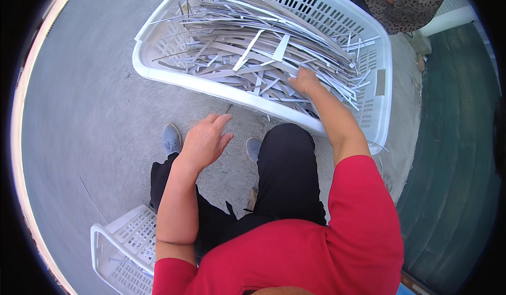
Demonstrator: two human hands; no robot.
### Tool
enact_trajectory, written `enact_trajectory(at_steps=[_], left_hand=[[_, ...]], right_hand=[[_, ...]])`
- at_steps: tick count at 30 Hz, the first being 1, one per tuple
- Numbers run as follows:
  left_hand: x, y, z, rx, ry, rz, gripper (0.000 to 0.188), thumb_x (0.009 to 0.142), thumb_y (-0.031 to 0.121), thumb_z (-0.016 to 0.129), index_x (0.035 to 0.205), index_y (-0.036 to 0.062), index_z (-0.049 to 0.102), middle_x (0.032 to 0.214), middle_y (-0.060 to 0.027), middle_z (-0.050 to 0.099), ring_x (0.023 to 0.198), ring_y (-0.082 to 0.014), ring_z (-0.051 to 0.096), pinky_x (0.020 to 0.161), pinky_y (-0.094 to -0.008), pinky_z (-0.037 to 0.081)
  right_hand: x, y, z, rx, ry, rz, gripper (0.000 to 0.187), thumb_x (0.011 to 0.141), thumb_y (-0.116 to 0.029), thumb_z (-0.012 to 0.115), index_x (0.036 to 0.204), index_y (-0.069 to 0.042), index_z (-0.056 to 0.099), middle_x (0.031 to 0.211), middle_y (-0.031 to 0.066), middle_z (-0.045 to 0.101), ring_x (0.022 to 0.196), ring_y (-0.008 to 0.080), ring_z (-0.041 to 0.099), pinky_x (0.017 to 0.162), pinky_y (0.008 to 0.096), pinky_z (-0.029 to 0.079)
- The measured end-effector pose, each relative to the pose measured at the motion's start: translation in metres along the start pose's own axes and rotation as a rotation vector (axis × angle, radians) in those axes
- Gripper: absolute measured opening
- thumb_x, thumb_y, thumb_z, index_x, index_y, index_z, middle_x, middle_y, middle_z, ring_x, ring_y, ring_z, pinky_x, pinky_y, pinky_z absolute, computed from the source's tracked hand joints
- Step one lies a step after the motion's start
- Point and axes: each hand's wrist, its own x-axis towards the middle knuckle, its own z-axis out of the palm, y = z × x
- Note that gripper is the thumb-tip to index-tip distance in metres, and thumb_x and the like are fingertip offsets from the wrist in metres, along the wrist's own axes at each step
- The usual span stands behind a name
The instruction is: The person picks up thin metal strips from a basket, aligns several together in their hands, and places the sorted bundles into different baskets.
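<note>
My right hand (304, 81) reaches into a large white plastic basket (221, 90) heaped with long, thin strips (253, 34), grey-brown and white, whose material I cannot tell. Its fingers are closed at the near side of the heap, where a flat strip runs up to them; the fingertips are partly hidden. On top of the heap, left of that hand, lie a short pale piece (281, 48) and a narrow white strip (247, 51). My left hand (207, 140) hangs over the floor in front of the basket, empty, thumb and fingers apart.
Beside my left leg stands a smaller white basket (124, 237) with a few strips in it. Past the large basket's far right corner, a person in leopard-print cloth (411, 5) is close. Concrete floor (89, 110) spreads to the left; a dark green surface (453, 126) runs along the right.
</note>
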Motion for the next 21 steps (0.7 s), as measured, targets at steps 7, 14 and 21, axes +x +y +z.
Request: enact_trajectory(at_steps=[7, 14, 21], left_hand=[[0.004, 0.001, -0.003, -0.020, -0.052, 0.023, 0.040, 0.079, 0.016, 0.063, 0.116, 0.0063, 0.049, 0.103, -0.0155, 0.057, 0.094, -0.0344, 0.056, 0.077, -0.0405, 0.047], [0.006, 0.003, 0.000, -0.026, -0.070, 0.046, 0.042, 0.079, 0.017, 0.064, 0.117, 0.0070, 0.049, 0.102, -0.0158, 0.056, 0.093, -0.0343, 0.056, 0.076, -0.0406, 0.047], [0.001, -0.002, 0.005, 0.014, -0.144, -0.012, 0.042, 0.080, 0.018, 0.063, 0.118, 0.0082, 0.049, 0.102, -0.0169, 0.056, 0.093, -0.0359, 0.056, 0.078, -0.0423, 0.046]], right_hand=[[0.017, -0.018, 0.021, -0.120, 0.066, -0.019, 0.052, 0.080, -0.036, 0.060, 0.118, -0.003, 0.050, 0.126, 0.0162, 0.048, 0.118, 0.0300, 0.044, 0.095, 0.0406, 0.040], [0.004, -0.020, 0.009, -0.263, 0.135, -0.142, 0.030, 0.085, -0.024, 0.050, 0.101, -0.001, 0.061, 0.105, 0.0168, 0.061, 0.099, 0.0311, 0.059, 0.085, 0.0409, 0.047], [-0.055, -0.012, -0.024, -0.262, 0.142, -0.247, 0.025, 0.086, -0.022, 0.048, 0.091, -0.002, 0.062, 0.092, 0.0166, 0.066, 0.086, 0.0316, 0.064, 0.074, 0.0417, 0.049]])
